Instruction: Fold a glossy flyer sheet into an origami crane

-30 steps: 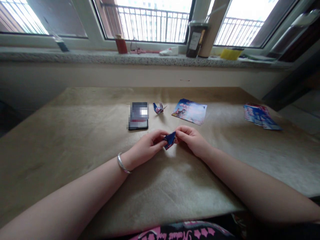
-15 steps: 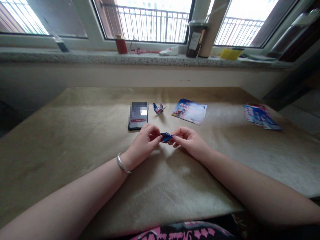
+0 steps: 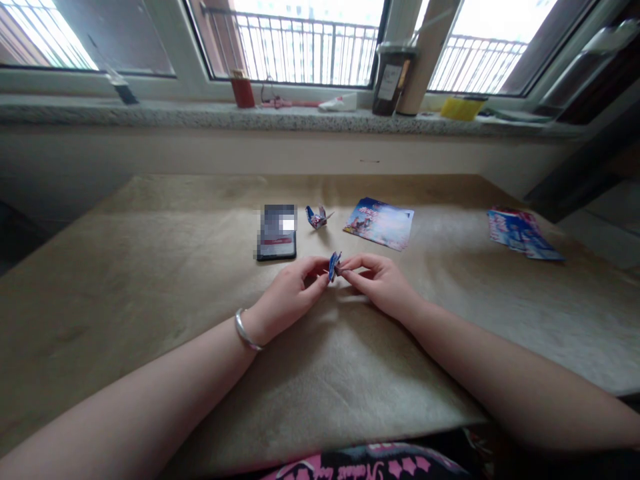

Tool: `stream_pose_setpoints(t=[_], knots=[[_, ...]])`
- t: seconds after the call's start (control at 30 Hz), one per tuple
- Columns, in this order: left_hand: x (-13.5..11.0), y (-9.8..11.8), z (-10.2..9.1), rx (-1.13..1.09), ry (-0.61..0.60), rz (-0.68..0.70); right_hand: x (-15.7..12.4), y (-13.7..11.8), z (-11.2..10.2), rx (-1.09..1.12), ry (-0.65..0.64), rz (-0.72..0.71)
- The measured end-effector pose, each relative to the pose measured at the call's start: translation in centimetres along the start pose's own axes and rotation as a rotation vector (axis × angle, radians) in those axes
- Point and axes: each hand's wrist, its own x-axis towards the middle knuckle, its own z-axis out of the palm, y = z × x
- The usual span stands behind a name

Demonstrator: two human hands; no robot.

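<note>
A small folded piece of blue printed paper (image 3: 333,267) stands on edge between my two hands, just above the table. The thumb and fingers of my left hand (image 3: 299,285) pinch its left side. On the other side, my right hand (image 3: 379,280) grips it between thumb and fingertips. Its exact folds are too small to make out. Beyond my hands sits a folded paper crane (image 3: 317,217) in blue, red and white. A phone (image 3: 278,241) lies to the left of the crane.
Blue and pink printed sheets (image 3: 383,223) lie in a stack behind my right hand. More printed sheets (image 3: 523,233) are fanned out at the far right of the table (image 3: 310,387). A red container (image 3: 243,90) and a dark lidded cup (image 3: 393,80) stand on the windowsill.
The folded paper has turned from lying flat and wide to standing upright and narrow. My left hand has shifted slightly right, closer to the right hand.
</note>
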Motion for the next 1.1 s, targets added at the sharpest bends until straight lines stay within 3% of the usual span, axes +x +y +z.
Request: stream_pose_setpoints(t=[0.53,1.1], knots=[[0.05,-0.08,0.01,-0.035,-0.026,-0.015,0.19,0.13,-0.22,-0.007,-0.014,0.039],[0.51,-0.51,-0.06,-0.144,0.065,-0.132,0.24,0.22,-0.33,0.11,-0.008,0.09]])
